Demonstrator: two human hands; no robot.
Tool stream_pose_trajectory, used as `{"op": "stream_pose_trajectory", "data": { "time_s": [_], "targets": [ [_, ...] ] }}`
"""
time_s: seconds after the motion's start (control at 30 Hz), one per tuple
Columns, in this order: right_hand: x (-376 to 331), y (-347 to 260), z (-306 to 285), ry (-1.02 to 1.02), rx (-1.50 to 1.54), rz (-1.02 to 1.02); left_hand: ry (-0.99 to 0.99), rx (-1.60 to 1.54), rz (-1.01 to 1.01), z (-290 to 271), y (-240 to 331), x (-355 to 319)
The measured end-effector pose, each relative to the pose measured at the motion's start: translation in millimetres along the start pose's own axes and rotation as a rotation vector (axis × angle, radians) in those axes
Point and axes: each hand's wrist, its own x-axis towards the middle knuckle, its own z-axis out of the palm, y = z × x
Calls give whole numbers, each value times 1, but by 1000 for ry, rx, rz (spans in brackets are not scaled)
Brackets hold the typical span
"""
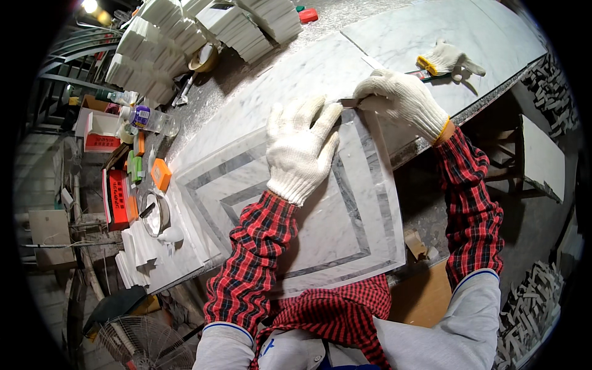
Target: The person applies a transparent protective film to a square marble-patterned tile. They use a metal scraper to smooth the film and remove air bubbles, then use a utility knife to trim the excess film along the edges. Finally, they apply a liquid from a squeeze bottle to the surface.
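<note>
Head view: the left hand (300,151) presses spread fingers flat on the marble tile (361,234), while the right hand (401,98) pinches a scraper (349,102) just beyond its fingertips.

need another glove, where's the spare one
In the head view the spare glove lies on the marble slab at upper right, just beyond the right hand, apart from it.

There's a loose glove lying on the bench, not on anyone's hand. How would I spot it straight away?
Start at the long marble-topped bench and follow it to its far right end, beyond the person's right hand. There lies the spare glove, limp and empty beside a small dark tool. Unlike the two worn gloves, it lies flat with a yellow cuff showing.
</note>
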Motion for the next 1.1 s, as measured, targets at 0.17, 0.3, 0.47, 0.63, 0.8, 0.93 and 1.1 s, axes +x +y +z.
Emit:
{"op": "stream_pose_trajectory", "data": {
  "time_s": [0.17,0.3,0.47,0.63,0.8,0.93,1.1],
  "targets": [
    [-11,-3,-5,-9,115,119,21,-17,-41,2,1,-2],
    [-14,-9,-10,-169,61,322,6,11,-128,7,5,-1],
    [-17,-1,-10,-67,-12,145,-61,84,-241,4,17,22],
    [-23,9,-2,44,218,90,50,-15,-181,11,-3,27],
    [-18,4,4,22,181,3,76,5,-149,13,-4,22],
    [-21,10,11,-17,97,-4,71,-12,-141,11,-2,23],
    [-16,6,5,-58,113,-55,87,25,-124,13,-4,21]
  ]
}}
